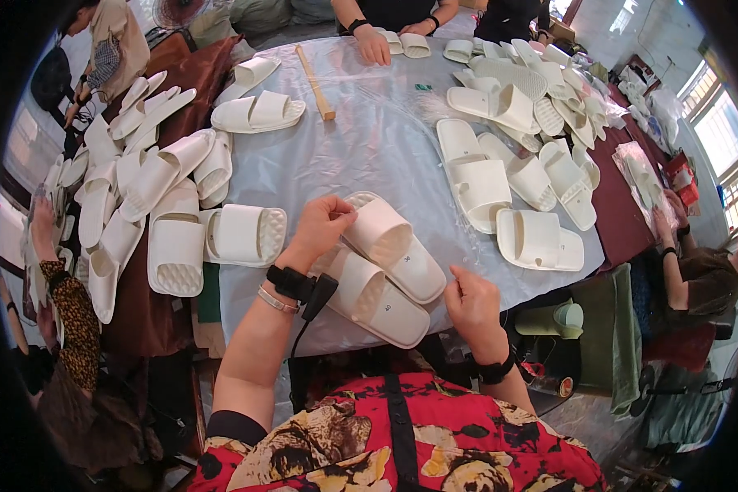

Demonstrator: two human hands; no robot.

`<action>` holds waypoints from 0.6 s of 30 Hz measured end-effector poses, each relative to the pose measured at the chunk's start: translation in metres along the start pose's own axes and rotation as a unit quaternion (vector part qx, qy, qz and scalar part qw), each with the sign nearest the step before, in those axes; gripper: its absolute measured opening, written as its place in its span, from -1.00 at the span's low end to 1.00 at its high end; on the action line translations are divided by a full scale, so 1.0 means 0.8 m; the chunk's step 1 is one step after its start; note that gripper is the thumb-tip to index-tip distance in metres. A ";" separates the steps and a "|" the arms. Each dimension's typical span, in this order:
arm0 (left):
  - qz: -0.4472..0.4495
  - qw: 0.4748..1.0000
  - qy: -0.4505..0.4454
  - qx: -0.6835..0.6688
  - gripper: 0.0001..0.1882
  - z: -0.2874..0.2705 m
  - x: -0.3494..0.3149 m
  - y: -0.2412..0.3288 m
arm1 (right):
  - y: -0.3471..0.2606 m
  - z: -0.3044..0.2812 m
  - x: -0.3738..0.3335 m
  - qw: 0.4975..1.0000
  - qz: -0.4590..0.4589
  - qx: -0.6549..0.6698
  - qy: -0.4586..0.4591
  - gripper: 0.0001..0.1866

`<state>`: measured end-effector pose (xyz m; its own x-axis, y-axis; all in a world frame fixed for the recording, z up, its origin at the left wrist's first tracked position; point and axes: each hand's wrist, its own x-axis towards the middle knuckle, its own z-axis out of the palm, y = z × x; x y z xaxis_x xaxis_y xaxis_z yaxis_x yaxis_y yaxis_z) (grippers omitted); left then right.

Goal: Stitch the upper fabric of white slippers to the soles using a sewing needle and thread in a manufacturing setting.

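Note:
Two white slide slippers lie side by side in front of me, soles down and slanted. The upper slipper (422,275) partly overlaps the lower slipper (398,318), and each insole carries a small dark mark. My left hand (318,228) is closed in a pinch over the strap end of the pair, near the upper slipper's toe. Just right of the upper slipper's heel, my right hand (476,310) hangs with its fingers curled together, apart from the slippers. Anything thin or small inside either hand's fingers cannot be made out.
White slippers pile up at the left (127,176) and far right (541,90) of the plastic-covered table (361,139). A wooden stick (313,82) lies toward the back. Co-workers' hands (373,47) handle slippers across the table; others work at both sides. A green cup (549,320) sits low right.

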<state>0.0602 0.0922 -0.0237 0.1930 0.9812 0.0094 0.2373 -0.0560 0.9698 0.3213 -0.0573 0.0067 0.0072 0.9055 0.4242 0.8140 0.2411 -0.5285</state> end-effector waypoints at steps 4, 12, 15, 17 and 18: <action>-0.012 0.999 -0.015 0.040 -0.81 0.003 -0.006 0.005 | 0.007 0.000 -0.011 0.998 0.036 -0.047 -0.025 -0.80; -0.046 0.998 -0.036 0.033 -0.82 0.002 -0.012 0.013 | 0.002 0.006 -0.004 0.995 0.034 -0.067 -0.071 -0.79; -0.044 0.998 -0.034 0.028 -0.83 0.001 -0.015 0.010 | -0.015 0.019 0.015 0.994 0.015 -0.068 -0.082 -0.83; -0.039 0.998 -0.035 0.024 -0.83 0.000 -0.016 0.005 | -0.024 0.029 0.032 0.992 0.004 -0.076 -0.104 -0.86; -0.023 0.999 -0.026 -0.014 -0.84 0.000 -0.016 -0.002 | -0.025 0.038 0.040 0.989 -0.018 -0.068 -0.127 -0.82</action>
<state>0.0571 0.0797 -0.0252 0.2314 0.9717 -0.0477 0.2199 -0.0045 0.9755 0.2877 -0.0230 0.0088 -0.1556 0.9601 0.2324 0.8820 0.2410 -0.4049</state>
